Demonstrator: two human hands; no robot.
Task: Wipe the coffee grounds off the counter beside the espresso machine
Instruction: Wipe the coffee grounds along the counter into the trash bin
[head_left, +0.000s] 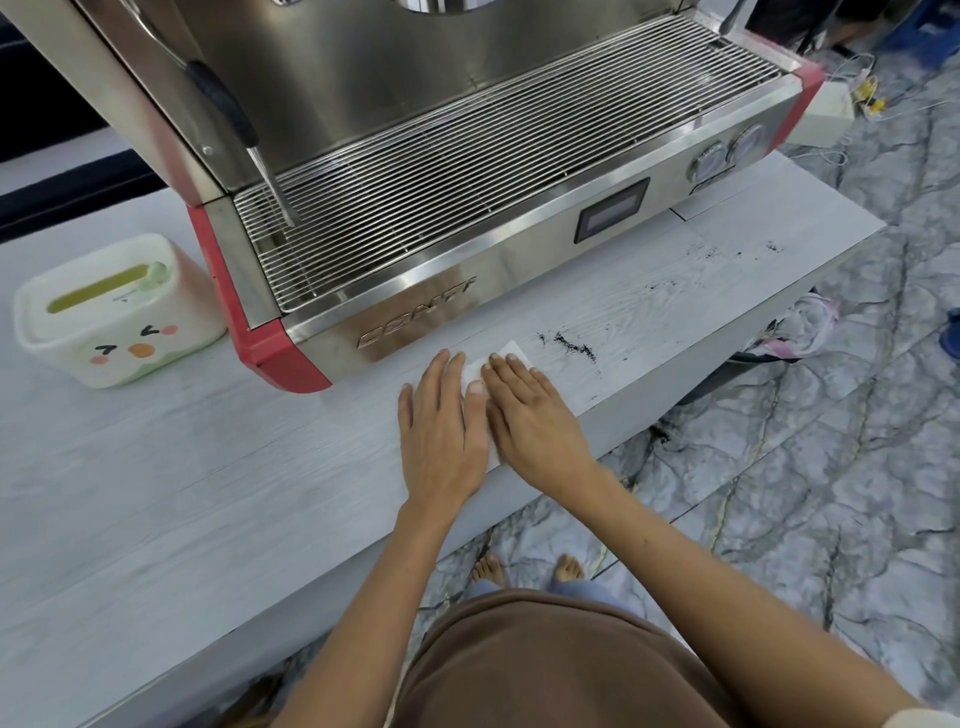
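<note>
A white tissue (506, 353) lies flat on the pale wood-grain counter (208, 467), just in front of the steel espresso machine (467, 218). Both my hands press it down, fingers straight and together: my left hand (441, 421) on its left part, my right hand (530, 410) on its right part, so most of the tissue is hidden. Dark coffee grounds (571, 345) lie scattered right of the tissue. More coffee grounds (737, 252) dot the counter farther right, near its end.
A white tissue box with a cartoon face (114, 317) stands left of the machine. The counter's front edge (613, 441) runs just under my right wrist. Below are a marble-patterned floor (805, 467), my bare feet, and cables and a power strip (862, 93) at top right.
</note>
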